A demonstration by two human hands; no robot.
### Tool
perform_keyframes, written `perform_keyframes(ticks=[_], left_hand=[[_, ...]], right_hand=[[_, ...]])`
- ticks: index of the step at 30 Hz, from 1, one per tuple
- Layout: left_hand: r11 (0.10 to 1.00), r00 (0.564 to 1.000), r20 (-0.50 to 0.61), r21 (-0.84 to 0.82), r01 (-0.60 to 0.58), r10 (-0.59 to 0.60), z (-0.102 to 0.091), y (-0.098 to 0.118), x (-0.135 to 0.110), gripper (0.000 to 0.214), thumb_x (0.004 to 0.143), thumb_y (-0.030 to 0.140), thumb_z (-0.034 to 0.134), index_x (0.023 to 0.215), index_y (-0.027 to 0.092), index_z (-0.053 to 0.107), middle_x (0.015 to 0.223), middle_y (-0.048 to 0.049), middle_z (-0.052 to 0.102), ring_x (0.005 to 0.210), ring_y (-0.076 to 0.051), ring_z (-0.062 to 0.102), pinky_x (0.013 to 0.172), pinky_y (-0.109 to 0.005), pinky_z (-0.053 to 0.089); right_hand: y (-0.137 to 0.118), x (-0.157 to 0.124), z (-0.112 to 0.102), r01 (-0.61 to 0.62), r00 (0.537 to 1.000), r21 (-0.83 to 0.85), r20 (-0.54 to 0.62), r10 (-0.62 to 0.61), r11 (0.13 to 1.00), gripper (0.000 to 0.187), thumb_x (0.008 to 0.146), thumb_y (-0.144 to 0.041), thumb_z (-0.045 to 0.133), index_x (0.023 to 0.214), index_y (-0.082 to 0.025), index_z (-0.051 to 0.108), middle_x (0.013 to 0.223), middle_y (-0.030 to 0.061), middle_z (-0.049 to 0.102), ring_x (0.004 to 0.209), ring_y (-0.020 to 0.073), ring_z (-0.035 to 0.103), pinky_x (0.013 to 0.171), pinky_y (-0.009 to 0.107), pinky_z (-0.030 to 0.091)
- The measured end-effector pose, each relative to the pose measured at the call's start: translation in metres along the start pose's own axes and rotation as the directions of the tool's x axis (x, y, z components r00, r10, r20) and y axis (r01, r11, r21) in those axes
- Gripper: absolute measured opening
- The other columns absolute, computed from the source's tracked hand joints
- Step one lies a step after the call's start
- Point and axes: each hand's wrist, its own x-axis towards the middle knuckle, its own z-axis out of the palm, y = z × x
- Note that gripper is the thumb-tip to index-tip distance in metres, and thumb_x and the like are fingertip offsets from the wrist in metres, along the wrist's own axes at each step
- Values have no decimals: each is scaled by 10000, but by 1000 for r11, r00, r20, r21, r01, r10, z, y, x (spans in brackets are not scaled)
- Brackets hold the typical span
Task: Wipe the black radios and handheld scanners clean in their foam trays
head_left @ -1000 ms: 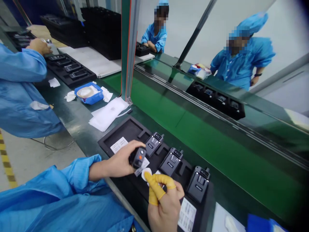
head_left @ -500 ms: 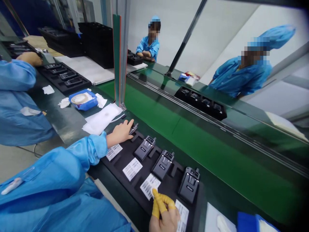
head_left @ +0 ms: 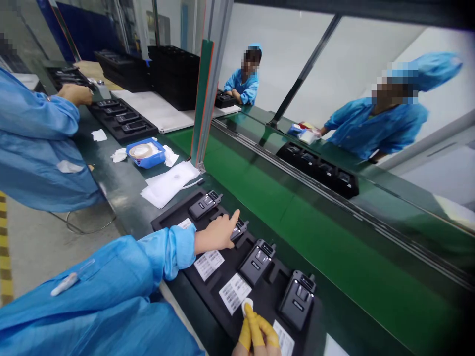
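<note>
My left hand (head_left: pixel 218 233) lies over a dark handheld device with a stub antenna (head_left: pixel 239 229), second from the left in a black foam tray (head_left: pixel 202 277). Its index finger is stretched out and the thumb is apart; whether they grip the device cannot be told. My right hand (head_left: pixel 258 336), with yellow finger cots, pinches a small white round piece (head_left: pixel 247 303) near a white barcode label sheet (head_left: pixel 235 293). Similar devices sit at the tray's left end (head_left: pixel 205 204), in the middle (head_left: pixel 257 262) and at the right (head_left: pixel 297 300).
White sheets (head_left: pixel 170 184) and a blue box with a tape roll (head_left: pixel 146 153) lie beyond the tray. A metal post (head_left: pixel 208 99) stands by the green belt (head_left: pixel 293 212). Co-workers sit at left and opposite, near other black trays (head_left: pixel 319 170).
My left hand has moved from the leftmost device to the second one. My right hand still pinches the white piece, which shows more clearly. The camera view has shifted.
</note>
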Motion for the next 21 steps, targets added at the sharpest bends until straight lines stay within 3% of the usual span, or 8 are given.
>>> perform_keyframes(ticks=[2, 5, 9, 12, 16, 21], left_hand=[[996, 999, -8, -76, -52, 51, -8, -5, -9, 1048, 562, 171, 765, 1423, 52, 179, 1199, -222, 501, 1079, -352, 536, 871, -418, 471], [969, 989, -35, -195, -149, 145, -20, -3, -35, 908, 574, 102, 675, 1375, 111, 249, 1297, -159, 444, 1154, -267, 495, 968, -349, 428], [816, 933, -152, -452, -360, 327, -30, 9, -72, 681, 540, 19, 562, 1190, 171, 431, 1159, -70, 528, 1041, -219, 543, 933, -340, 442], [750, 899, -150, -505, -428, 412, -31, 15, -88, 603, 542, 20, 558, 1118, 176, 469, 1089, -60, 546, 1006, -216, 547, 911, -343, 443], [728, 879, -123, -514, -454, 461, -25, 15, -95, 590, 551, 7, 552, 1106, 188, 466, 1102, -66, 550, 1008, -216, 542, 913, -351, 435], [704, 863, -143, -522, -481, 484, -18, 13, -95, 602, 553, 0, 549, 1118, 188, 459, 1080, -72, 556, 995, -217, 539, 892, -351, 447]], right_hand=[[-12, 14, -3, 6, 998, -2, -59, -6, 1000, 587, 744, -121, 657, 1236, -416, 534, 865, 34, 606, 671, 216, 594, 576, 354, 475], [-29, 43, -12, -23, 999, 110, -22, 26, 994, 465, 795, -112, 608, 1204, -334, 582, 889, 32, 584, 720, 160, 584, 604, 284, 474], [-46, 84, -25, -113, 993, 138, 39, 108, 984, 341, 826, -118, 578, 1128, -270, 630, 926, 29, 553, 815, 126, 558, 698, 261, 452], [-59, 107, -30, -94, 992, 150, 93, 81, 984, 357, 829, -111, 570, 1143, -274, 615, 962, 30, 550, 857, 132, 545, 730, 283, 434], [-76, 123, -30, 52, 987, 104, 146, -67, 993, 356, 836, -94, 529, 1151, -247, 596, 975, 39, 545, 854, 138, 534, 750, 315, 401], [-87, 123, -25, 249, 948, -57, 220, -231, 967, 316, 825, -51, 403, 1021, -190, 607, 974, 55, 534, 826, 143, 498, 808, 377, 328]])
